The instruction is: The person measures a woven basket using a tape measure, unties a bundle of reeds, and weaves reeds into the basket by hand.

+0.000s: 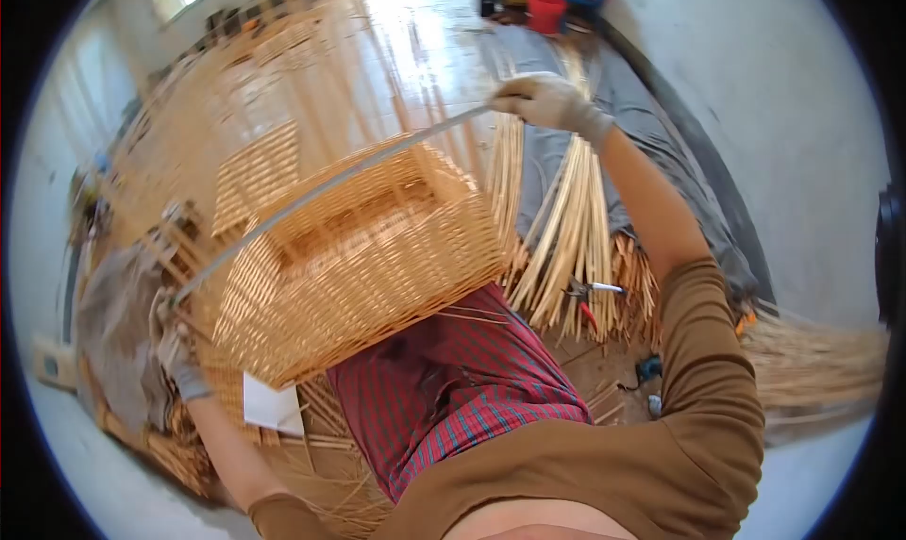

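A rectangular wicker basket (368, 276) rests tilted over my lap on a checked red cloth (462, 380), with upright stakes rising from its rim. A long, thin grey strip (330, 183) stretches diagonally across the basket's opening. My right hand (547, 101), in a pale glove, pinches the strip's upper end beyond the basket's far right corner. At the left side, my left hand (170, 337), also gloved, is closed round the strip's lower end beside the basket. Its fingers are partly blurred.
Bundles of pale rods (576, 229) lie on grey cloth at the right, with red-handled pliers (587, 314) on them. A woven panel (257, 177) lies beyond the basket. White paper (272, 406) is at lower left. A red bucket (545, 14) stands at the back.
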`<state>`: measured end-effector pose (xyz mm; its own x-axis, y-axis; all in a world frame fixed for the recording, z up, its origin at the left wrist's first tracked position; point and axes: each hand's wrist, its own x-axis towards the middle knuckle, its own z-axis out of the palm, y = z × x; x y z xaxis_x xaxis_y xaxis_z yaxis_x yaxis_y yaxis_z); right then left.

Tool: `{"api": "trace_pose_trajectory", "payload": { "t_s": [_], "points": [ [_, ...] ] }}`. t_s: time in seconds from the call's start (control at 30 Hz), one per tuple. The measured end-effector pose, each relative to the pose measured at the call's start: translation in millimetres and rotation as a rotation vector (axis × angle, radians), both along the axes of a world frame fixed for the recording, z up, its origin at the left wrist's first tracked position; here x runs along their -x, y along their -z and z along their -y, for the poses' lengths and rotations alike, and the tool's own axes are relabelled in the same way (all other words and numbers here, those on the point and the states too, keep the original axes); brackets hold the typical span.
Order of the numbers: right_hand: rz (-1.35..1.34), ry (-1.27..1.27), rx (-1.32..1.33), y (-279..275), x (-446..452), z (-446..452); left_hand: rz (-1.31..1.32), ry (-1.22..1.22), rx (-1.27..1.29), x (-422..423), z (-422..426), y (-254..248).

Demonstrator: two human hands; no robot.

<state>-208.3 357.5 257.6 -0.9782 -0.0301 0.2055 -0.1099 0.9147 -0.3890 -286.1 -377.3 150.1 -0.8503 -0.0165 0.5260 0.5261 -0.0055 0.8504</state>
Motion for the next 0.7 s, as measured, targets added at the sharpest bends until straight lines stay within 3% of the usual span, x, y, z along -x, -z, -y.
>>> {"api": "trace_pose_trajectory", "payload": {
  "t_s": [0.03, 0.07, 0.13, 0.33, 0.7],
  "points": [
    [-0.084, -0.067, 0.023, 10.0, 2.6, -3.1, 0.216, -0.058, -0.181, -4.8, -3.0, -5.4],
    [-0.078, -0.043, 0.028, 15.0, 7.1, -4.0, 0.225, -0.036, -0.173, -4.3, -9.4, -7.8],
    [-0.090, -0.119, 0.081, 20.4, 14.4, -4.6, 0.170, -0.274, -0.050, -2.8, -16.3, -9.3],
    [0.092, -0.006, 0.122, -0.7, 8.9, -2.7, 0.219, -0.242, -0.092, -2.0, -7.5, -4.6],
    [0.024, -0.012, 0.095, 14.6, 8.0, -2.7, 0.225, -0.354, -0.113, -7.5, -25.4, -14.1]
  ]
}}
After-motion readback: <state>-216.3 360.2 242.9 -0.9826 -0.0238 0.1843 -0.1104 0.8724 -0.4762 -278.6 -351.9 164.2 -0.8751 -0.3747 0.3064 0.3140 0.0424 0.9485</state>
